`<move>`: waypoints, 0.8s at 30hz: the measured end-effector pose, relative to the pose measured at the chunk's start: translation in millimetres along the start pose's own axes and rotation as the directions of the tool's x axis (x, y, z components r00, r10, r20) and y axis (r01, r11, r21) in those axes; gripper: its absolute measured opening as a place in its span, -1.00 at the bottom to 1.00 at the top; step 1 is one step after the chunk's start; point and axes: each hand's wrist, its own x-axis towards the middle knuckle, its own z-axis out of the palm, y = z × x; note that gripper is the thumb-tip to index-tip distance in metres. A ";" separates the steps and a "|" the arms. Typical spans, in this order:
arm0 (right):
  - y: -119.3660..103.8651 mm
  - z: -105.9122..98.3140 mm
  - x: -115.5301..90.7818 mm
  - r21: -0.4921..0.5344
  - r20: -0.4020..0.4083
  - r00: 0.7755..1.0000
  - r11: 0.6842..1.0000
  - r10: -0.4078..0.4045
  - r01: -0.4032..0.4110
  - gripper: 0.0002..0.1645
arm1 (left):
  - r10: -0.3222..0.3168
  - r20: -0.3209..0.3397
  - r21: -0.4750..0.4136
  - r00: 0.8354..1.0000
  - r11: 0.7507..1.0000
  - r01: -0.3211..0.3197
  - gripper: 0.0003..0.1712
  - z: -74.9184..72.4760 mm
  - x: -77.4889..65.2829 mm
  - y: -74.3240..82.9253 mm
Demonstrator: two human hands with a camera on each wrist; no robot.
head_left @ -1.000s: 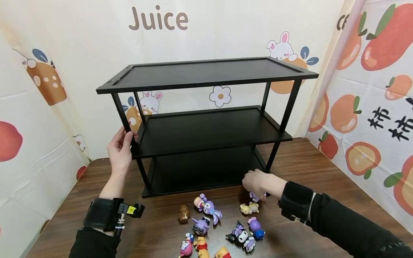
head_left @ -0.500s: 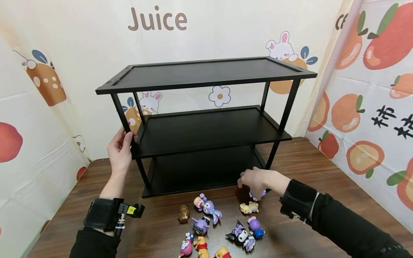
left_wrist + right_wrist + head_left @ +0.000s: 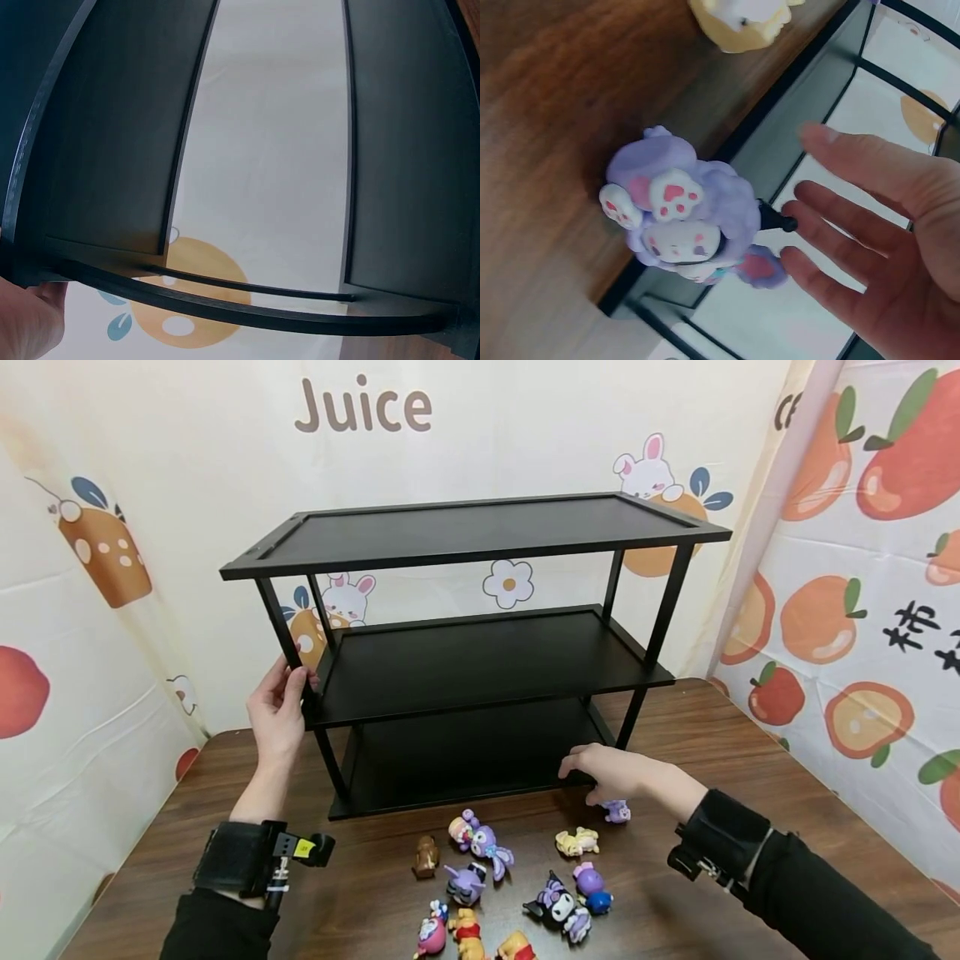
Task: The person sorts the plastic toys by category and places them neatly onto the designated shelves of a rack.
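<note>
Left grip (image 3: 277,714) round shelf post (image 3: 276,620), right grip (image 3: 613,771) part-hiding purple figurine (image 3: 617,812)

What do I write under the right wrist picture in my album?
An open right hand beside a purple toy, with a black shelf behind them.

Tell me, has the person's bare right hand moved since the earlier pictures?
Yes: in the head view, the right hand shifted rightward against the black, rectangular three-tier shelf.
</note>
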 end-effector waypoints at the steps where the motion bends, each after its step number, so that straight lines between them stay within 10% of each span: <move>1: 1.6 0.9 -2.0 -0.001 -0.037 0.999 1.000 -0.009 0.009 -0.57 | 0.001 0.001 0.001 1.000 1.000 -0.001 -0.65 0.0 -0.1 0.2; 8: 14.9 5.5 -18.0 0.083 -0.414 0.905 0.994 0.098 -0.070 -0.87 | 0.010 0.002 -0.027 1.000 1.000 -0.010 -0.65 -2.5 0.5 -4.5; 14: 27.4 7.9 -34.3 0.314 -0.449 0.816 0.919 0.364 -0.237 -0.74 | 0.026 0.002 -0.001 1.000 1.000 -0.026 -0.66 -2.8 1.1 -4.1; 24: 42.9 20.9 -47.0 0.535 -0.186 0.856 0.781 0.482 -0.323 -0.33 | 0.029 0.004 -0.011 1.000 1.000 -0.029 -0.67 -0.3 0.7 -3.0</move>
